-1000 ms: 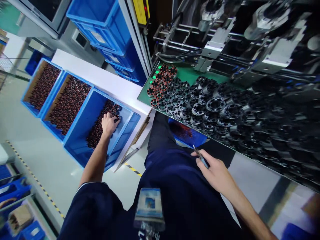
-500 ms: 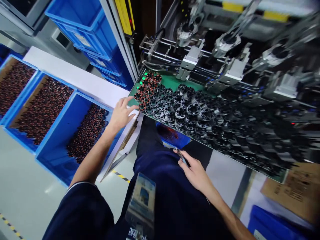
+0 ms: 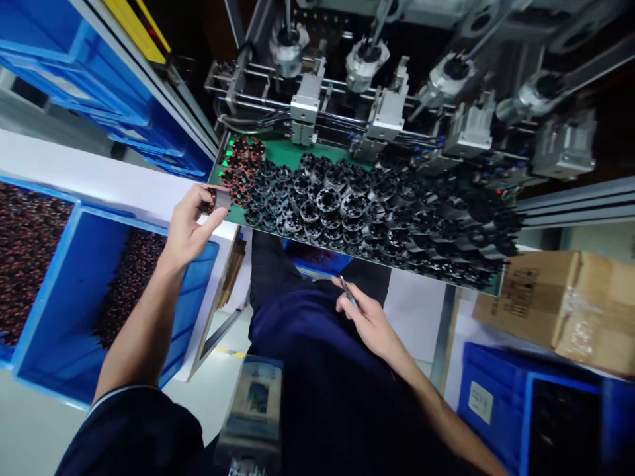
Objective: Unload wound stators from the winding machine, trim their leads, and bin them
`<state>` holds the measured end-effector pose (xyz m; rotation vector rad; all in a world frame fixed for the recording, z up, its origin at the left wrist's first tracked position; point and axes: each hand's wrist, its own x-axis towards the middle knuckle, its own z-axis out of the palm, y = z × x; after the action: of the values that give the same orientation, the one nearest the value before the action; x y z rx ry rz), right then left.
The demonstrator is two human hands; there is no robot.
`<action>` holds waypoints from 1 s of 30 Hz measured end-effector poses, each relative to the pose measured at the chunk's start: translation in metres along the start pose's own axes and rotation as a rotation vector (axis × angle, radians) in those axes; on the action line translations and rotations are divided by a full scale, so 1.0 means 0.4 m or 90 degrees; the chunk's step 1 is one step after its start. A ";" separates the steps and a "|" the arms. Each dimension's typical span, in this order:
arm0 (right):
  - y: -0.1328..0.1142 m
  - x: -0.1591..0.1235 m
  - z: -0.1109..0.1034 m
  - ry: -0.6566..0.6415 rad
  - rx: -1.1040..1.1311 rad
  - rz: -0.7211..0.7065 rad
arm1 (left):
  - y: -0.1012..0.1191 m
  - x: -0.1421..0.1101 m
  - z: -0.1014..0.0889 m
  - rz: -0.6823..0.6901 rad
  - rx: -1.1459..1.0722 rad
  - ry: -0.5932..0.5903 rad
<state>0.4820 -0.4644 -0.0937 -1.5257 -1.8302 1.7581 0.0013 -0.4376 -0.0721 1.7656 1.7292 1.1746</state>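
Observation:
My left hand (image 3: 186, 228) is closed on a motor stator (image 3: 221, 198), a small grey ring with black and copper parts, pinched between thumb and fingers at the left end of the green work surface (image 3: 284, 151). Right beside it stand stators wound with copper (image 3: 243, 173). Black and grey stators without visible copper (image 3: 342, 205) are packed in rows further right. In front of my lap, my right hand (image 3: 372, 320) is closed around a slim metal tool (image 3: 348, 291) with a pointed tip; its exact kind is unclear.
Winding machinery with metal heads (image 3: 367, 63) and clamps (image 3: 389, 112) lines the far side. Blue bins (image 3: 94, 264) of copper-wound parts stand at left, below stacked blue crates (image 3: 114, 79). A cardboard box (image 3: 536, 297) and another blue bin (image 3: 491, 383) are at right.
My left hand was spread at the copper-wound stators and now grips one stator. My right hand still holds the tool. The view has shifted to the right.

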 end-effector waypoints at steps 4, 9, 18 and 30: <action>-0.130 0.022 0.022 0.104 0.105 -0.156 | 0.247 -0.031 0.122 0.132 -0.041 0.007; -0.287 0.039 0.022 0.220 0.264 -0.372 | 0.446 -0.068 0.235 0.192 -0.074 0.017; -0.307 0.046 -0.004 0.173 0.319 -0.446 | 0.484 -0.073 0.236 0.183 0.015 -0.027; -0.302 0.044 -0.007 0.114 0.335 -0.258 | 0.444 -0.088 0.309 0.244 0.162 0.091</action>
<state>0.4128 -0.4224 -0.0025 -0.9906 -1.3249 1.6591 0.2110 -0.4653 -0.0145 2.2943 1.7327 1.3049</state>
